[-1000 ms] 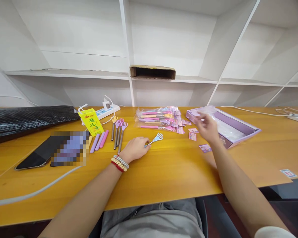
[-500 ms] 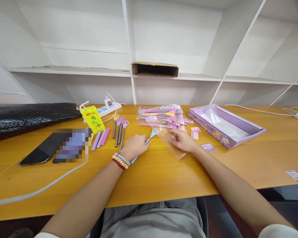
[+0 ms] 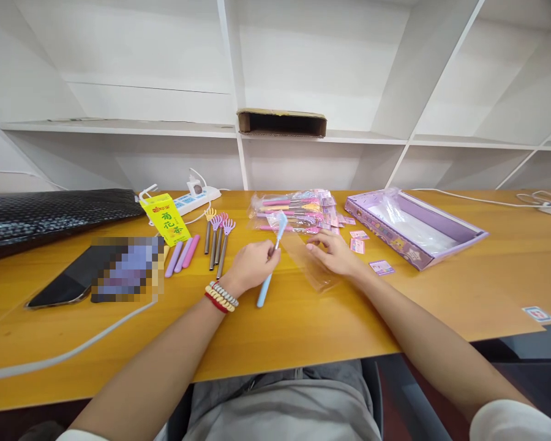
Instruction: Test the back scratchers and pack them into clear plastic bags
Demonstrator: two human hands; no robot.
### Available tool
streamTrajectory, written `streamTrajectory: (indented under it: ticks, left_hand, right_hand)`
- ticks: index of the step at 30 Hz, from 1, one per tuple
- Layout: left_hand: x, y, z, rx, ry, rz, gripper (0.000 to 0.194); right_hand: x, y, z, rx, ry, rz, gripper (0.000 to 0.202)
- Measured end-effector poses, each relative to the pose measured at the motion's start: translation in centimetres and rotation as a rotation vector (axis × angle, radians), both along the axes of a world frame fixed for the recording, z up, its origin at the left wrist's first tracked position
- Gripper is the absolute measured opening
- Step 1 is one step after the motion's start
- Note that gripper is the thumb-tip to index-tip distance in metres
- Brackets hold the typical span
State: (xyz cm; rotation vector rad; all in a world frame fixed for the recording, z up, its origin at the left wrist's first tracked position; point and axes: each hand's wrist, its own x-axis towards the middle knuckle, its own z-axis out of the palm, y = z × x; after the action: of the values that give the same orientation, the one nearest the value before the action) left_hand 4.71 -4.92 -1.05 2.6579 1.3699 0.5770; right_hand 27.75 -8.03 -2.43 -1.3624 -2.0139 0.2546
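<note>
I have the light-blue, long-handled scratcher with a metal shaft (image 3: 265, 291) slanting above the tabletop (image 3: 303, 334), my left hand (image 3: 253, 264) clamped round its middle. Its head overlaps the far end of a clear plastic bag (image 3: 319, 278); I can't tell whether it's inside. My right hand (image 3: 334, 252) is pinched on the bag's edge. Beyond lies a pile of bagged, multicoloured scratchers (image 3: 294, 205); at right, an open purple cardboard box (image 3: 406, 251).
</note>
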Motion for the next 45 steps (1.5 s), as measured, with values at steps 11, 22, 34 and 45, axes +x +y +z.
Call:
streamTrajectory:
  ticks: [11,22,34,45]
  left_hand:
    - [1.7,-2.8,0.6,-0.055,-0.181,-0.367,0.035]
    - [2.1,-2.3,-1.4,0.009,0.048,-0.495,0.047]
    - [1.9,-1.7,-1.9,0.123,0.154,-0.076,0.055]
    - [1.8,-1.3,-1.2,0.145,-0.009,0.020,0.046]
  right_hand:
    - [-1.9,-0.7,0.0,-0.474,0.708,0.334,0.032]
    - [1.2,-0.1,2.2,-0.444,1.120,0.090,0.031]
    - [0.9,-0.1,0.6,-0.466,-0.161,-0.204,0.047]
    - [-0.6,0.1,-0.5,-0.505,0.588,0.021,0.043]
